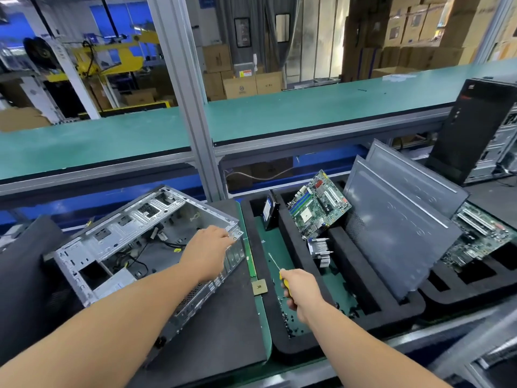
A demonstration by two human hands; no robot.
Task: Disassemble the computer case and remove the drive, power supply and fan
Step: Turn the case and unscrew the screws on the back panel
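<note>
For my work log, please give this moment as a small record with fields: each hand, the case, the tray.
left hand: grips the right top corner of the open computer case
right hand: holds a yellow-handled screwdriver above the foam tray
case: on its side, cables inside
tray: motherboard, heatsink, loose screws

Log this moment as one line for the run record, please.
left hand: grips computer case corner | right hand: holds screwdriver above foam tray | case: open, on its side
</note>
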